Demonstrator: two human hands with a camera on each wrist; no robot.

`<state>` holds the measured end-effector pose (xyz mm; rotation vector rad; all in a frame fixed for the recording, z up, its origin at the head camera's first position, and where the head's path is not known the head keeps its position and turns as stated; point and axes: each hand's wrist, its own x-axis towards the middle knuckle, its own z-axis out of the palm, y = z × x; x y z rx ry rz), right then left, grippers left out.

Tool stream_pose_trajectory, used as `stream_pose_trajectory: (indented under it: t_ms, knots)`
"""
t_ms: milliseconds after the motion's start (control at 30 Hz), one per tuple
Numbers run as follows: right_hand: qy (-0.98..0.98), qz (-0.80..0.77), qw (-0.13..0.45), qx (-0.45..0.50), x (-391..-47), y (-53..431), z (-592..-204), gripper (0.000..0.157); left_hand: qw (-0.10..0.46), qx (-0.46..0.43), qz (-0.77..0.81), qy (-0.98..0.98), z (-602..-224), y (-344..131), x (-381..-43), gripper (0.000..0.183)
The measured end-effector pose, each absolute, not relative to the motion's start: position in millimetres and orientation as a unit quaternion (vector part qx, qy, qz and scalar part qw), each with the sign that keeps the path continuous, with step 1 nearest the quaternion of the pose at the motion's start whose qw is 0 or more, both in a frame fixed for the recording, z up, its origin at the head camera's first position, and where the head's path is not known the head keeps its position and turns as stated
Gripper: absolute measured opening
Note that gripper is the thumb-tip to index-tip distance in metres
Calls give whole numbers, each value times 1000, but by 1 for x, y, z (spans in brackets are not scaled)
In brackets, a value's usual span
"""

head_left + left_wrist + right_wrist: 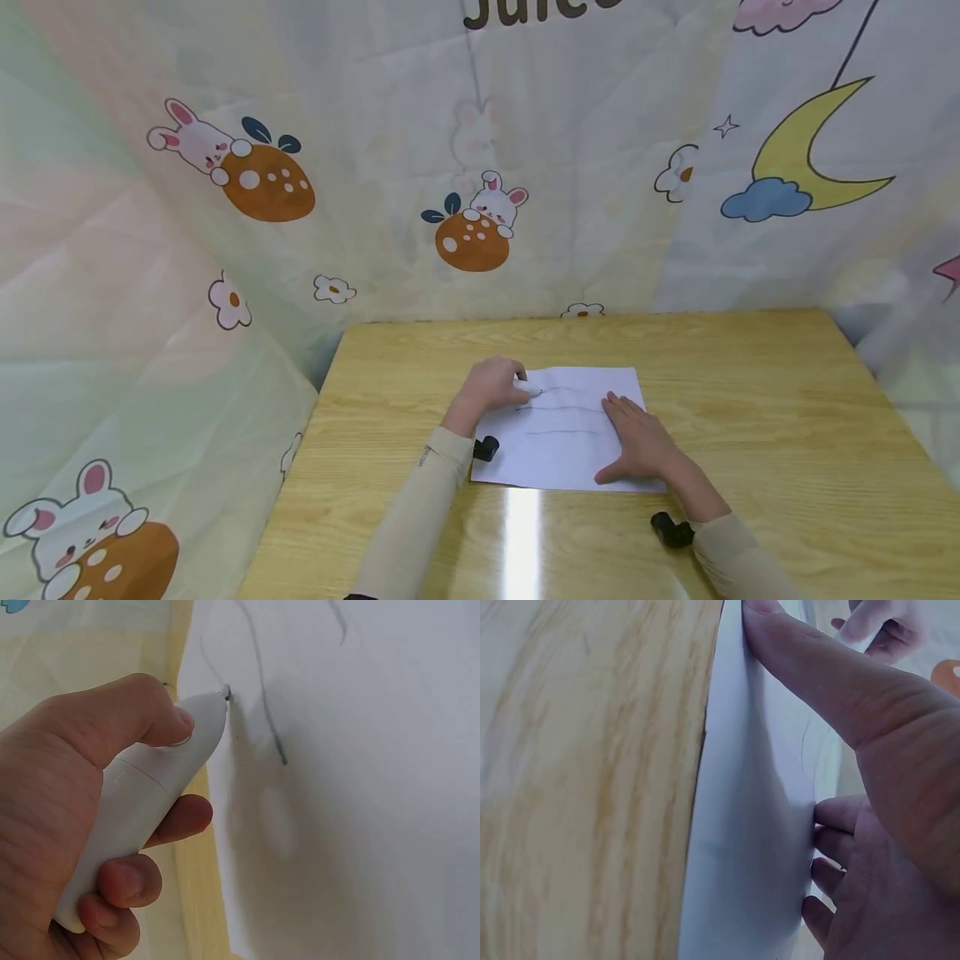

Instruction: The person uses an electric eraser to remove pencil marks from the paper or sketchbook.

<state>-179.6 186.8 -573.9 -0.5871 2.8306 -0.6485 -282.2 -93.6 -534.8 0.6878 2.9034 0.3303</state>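
Note:
A white sheet of paper (555,458) lies on the wooden table with several thin dark lines across it. My left hand (495,383) grips a smooth white pen-shaped device (146,776), one digit pressing near its button and the other fingers curled beneath. The device's small tip (226,692) is at the end of one curved line on the sheet, near the paper's edge. On the paper's right side, my right hand (637,437) rests flat with fingers spread. Its thumb (810,660) lies near the sheet's front edge in the right wrist view.
The wooden table (750,417) extends around the sheet. A printed cloth (375,208) with rabbits, flowers and a moon hangs behind and at the sides. Small black wrist pieces (671,531) show beside both forearms. Light reflects off the table in front of the paper.

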Motion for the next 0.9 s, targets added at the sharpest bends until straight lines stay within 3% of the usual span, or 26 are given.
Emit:
stream_pose_trajectory:
  t_ms: [667, 900]
  knots:
    - [952, -222, 71, -197, -181, 192, -568, 127, 82, 235, 92, 964, -524, -80, -292, 26]
    - [950, -224, 89, -200, -178, 191, -571, 129, 96, 216, 96, 967, -529, -83, -291, 24]
